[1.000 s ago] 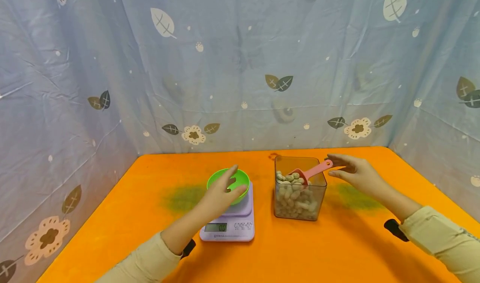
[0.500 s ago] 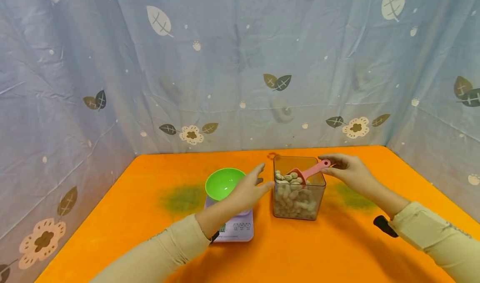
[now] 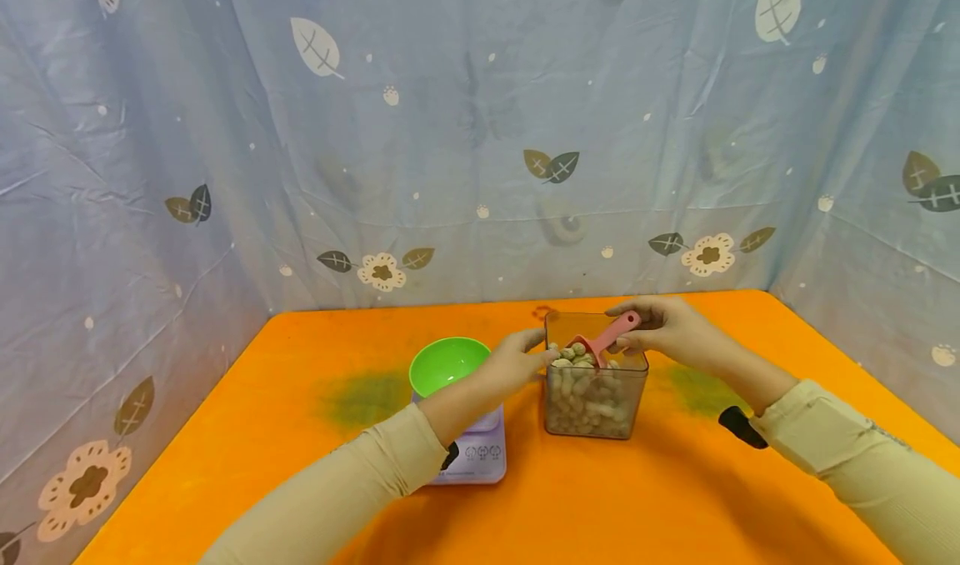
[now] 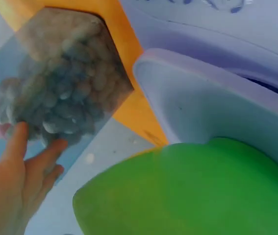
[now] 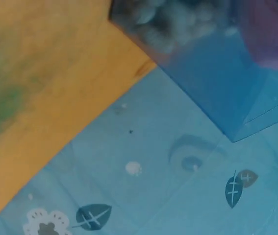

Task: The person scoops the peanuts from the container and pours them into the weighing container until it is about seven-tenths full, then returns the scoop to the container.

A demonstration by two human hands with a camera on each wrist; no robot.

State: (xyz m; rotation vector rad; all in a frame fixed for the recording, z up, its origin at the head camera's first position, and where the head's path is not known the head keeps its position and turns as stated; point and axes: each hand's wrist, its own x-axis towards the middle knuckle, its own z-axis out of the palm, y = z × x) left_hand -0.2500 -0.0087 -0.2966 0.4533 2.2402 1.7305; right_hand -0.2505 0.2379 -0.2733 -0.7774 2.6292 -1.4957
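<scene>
In the head view, my right hand [image 3: 671,325] pinches the handle of a pink scoop [image 3: 617,328] above a clear square container [image 3: 635,402]. The scoop's bowl lies among unshelled peanuts [image 3: 581,386] that fill much of the container. My left hand [image 3: 512,367] is at the container's left side, its thumb at the rim. Its outstretched fingers [image 4: 43,156] overlap the wall in the left wrist view. Under my left forearm stands a lilac kitchen scale [image 3: 487,467] bearing a green bowl [image 3: 444,365]. The right wrist view catches the container's corner [image 5: 212,98], with the right hand mostly out of frame.
Everything stands on an orange tabletop [image 3: 600,498] with greenish patches. A pale blue patterned curtain [image 3: 450,132] encloses the back and both sides. The left sleeve [image 3: 360,482] covers the scale's display.
My left hand has moved right from over the green bowl to the container's side. My right hand has come in to the scoop, and its handle has shifted left and tilted more upright.
</scene>
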